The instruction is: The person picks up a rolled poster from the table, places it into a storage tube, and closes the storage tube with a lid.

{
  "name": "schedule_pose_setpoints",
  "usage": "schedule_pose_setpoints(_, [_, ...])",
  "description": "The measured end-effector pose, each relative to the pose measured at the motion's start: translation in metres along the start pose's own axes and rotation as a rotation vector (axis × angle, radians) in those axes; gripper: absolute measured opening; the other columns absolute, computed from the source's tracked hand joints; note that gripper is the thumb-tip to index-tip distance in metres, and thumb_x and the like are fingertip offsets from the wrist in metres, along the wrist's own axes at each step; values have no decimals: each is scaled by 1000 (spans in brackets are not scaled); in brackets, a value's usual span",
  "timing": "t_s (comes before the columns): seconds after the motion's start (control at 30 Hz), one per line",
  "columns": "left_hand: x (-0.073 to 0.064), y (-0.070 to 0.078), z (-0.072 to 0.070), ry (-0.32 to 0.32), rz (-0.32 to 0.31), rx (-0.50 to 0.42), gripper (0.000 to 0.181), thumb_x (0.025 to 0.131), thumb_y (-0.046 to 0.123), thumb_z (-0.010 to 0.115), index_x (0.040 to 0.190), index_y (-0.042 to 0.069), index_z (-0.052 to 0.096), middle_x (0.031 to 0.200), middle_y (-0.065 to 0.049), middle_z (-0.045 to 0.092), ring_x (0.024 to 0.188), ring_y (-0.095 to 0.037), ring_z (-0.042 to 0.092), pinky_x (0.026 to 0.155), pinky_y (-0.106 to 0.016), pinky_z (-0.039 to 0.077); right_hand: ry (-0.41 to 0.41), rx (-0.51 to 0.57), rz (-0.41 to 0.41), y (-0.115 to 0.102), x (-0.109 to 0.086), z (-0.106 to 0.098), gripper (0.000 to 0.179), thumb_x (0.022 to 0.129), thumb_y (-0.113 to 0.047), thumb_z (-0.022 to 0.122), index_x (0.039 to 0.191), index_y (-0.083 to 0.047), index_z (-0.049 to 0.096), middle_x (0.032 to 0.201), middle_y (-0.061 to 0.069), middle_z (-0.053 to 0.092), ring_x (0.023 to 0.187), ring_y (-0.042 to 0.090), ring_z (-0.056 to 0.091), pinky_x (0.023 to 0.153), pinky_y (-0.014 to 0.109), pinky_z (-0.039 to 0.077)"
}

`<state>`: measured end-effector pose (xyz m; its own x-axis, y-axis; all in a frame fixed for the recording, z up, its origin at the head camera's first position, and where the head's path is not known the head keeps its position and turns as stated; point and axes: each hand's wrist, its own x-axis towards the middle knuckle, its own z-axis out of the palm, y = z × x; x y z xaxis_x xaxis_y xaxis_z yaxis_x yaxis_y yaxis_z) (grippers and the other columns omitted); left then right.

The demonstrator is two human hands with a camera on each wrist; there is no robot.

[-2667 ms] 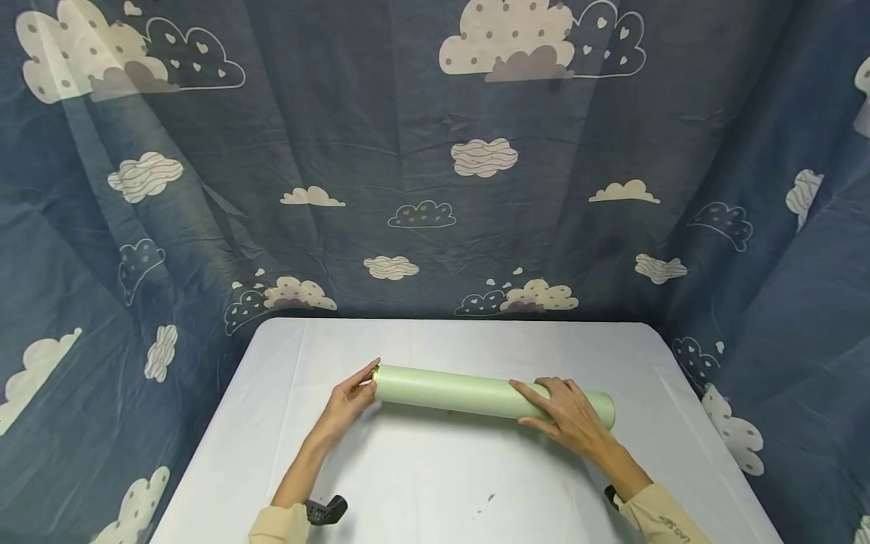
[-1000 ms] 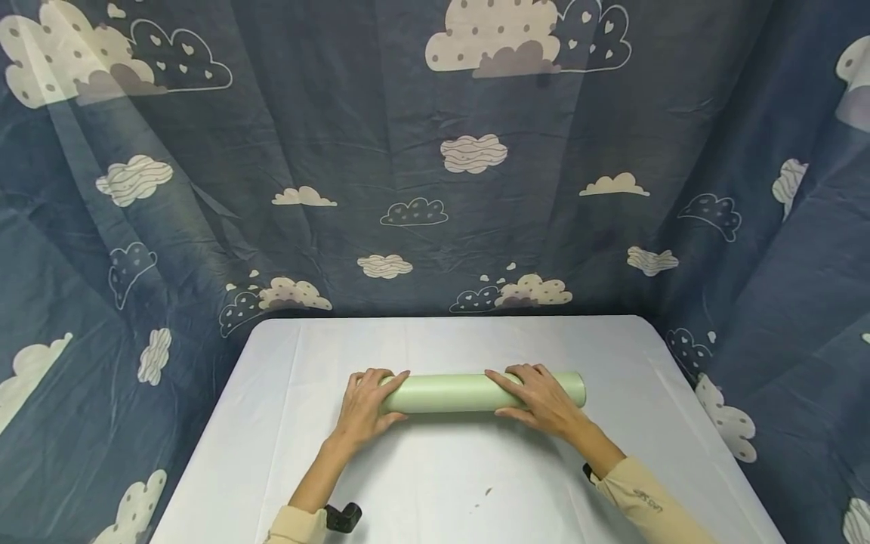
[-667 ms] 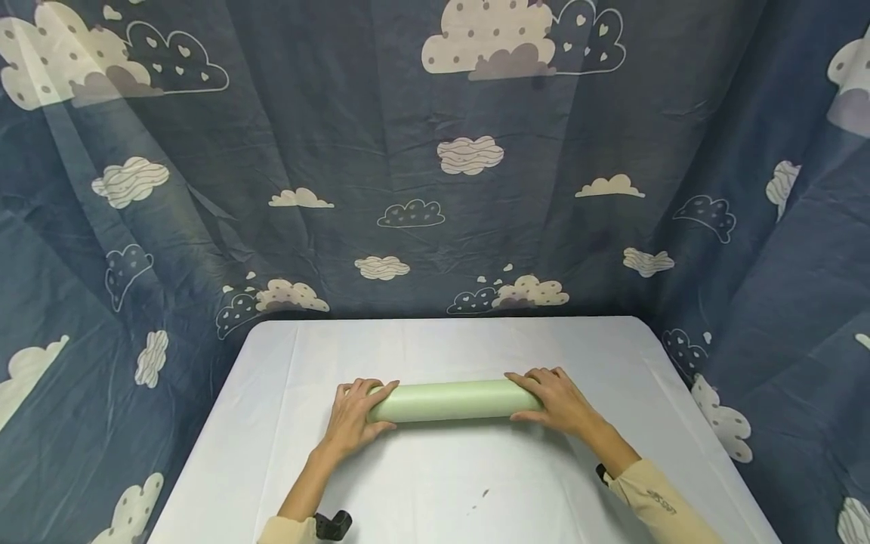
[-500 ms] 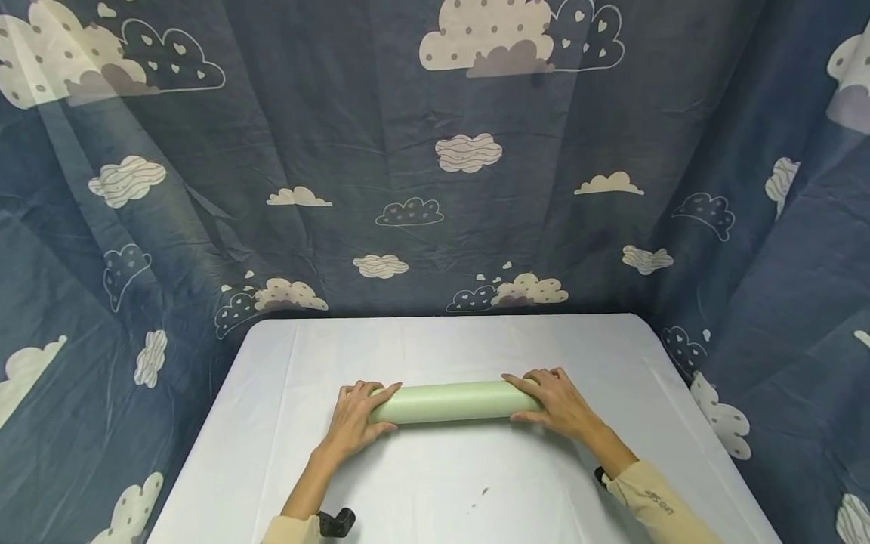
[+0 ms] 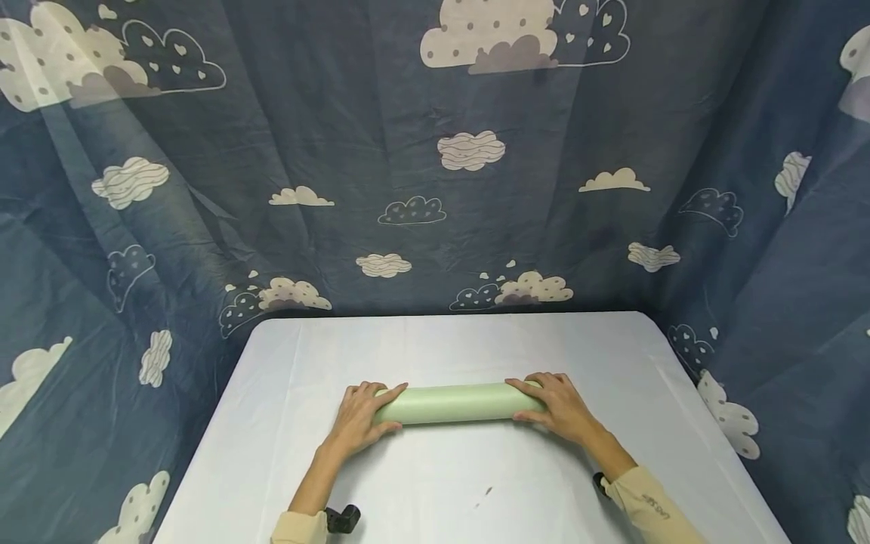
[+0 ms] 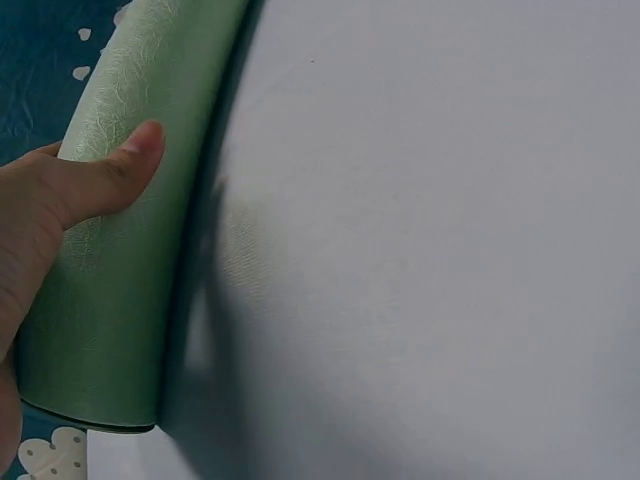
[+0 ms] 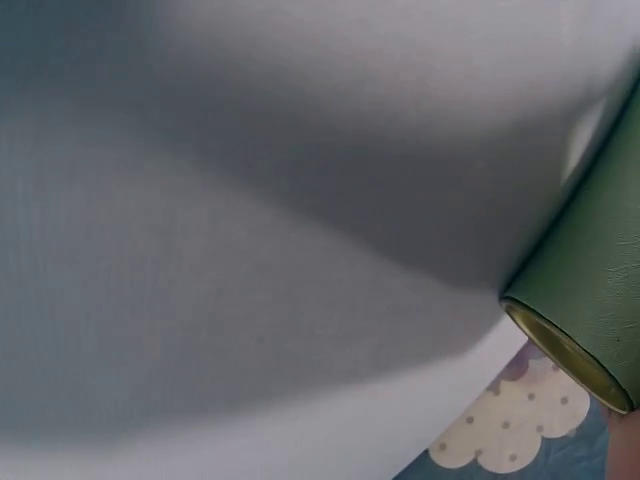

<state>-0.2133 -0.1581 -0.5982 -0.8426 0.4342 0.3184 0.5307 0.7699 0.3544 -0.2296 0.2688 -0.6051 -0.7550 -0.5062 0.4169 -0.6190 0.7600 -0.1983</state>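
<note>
A pale green roll (image 5: 451,404) with a creased, leather-like surface lies crosswise on the white-covered table. My left hand (image 5: 356,415) grips its left end, thumb on the near side and fingers over the far side. At the right end, my right hand (image 5: 560,408) holds it likewise. In the left wrist view, the left thumb presses on the roll (image 6: 120,290). In the right wrist view, the roll's open end (image 7: 570,355) shows a yellowish hollow inside; only a bit of the right hand (image 7: 622,445) appears there.
The white tabletop (image 5: 408,491) has a small dark mark (image 5: 488,491) near the front. Behind and beside the table hangs a dark blue curtain (image 5: 340,151) with cloud prints. A black wrist device (image 5: 343,519) sits at the left cuff.
The roll, earlier slanted, now lies nearly level and nearer me. My left hand went from pinching its left edge to gripping round it. My right hand slid out to the right end.
</note>
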Motion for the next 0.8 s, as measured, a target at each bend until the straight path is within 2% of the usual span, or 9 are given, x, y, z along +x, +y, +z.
schedule_pose_setpoints(0.1, [1,0,0,2,-11,-4,73,78,39,88,145,23,62,125,-15,69,111,-33,61,97,-54,42,-8,18,34,-2,1,-1,70,77,-47,86,141,-27,65,120,9,70,110,30,65,93,51,44])
schedule_pose_setpoints(0.23, [-1,-1,-3,3,-40,11,73,76,38,89,144,24,63,124,-14,70,111,-32,61,98,-54,42,-18,18,32,-5,4,2,69,81,-50,83,143,-28,64,121,9,70,111,30,65,92,49,44])
schedule_pose_setpoints(0.43, [-7,-4,-6,-39,-43,17,73,79,40,87,146,25,61,126,-15,69,112,-33,61,98,-55,43,-26,19,25,-9,4,4,69,79,-50,84,142,-29,64,120,9,70,110,30,66,90,49,44])
schedule_pose_setpoints(0.6, [-6,-5,-6,-19,-13,51,73,79,43,86,146,26,61,124,-14,69,111,-32,62,98,-53,45,-50,11,37,-9,6,1,69,81,-50,83,144,-28,62,122,9,69,112,31,65,92,50,44])
schedule_pose_setpoints(0.8, [-5,-6,-7,-39,41,118,79,80,47,85,150,26,56,126,-14,68,116,-33,63,102,-56,46,-80,1,70,-12,2,1,71,82,-50,82,145,-26,61,125,10,68,114,31,64,96,53,44])
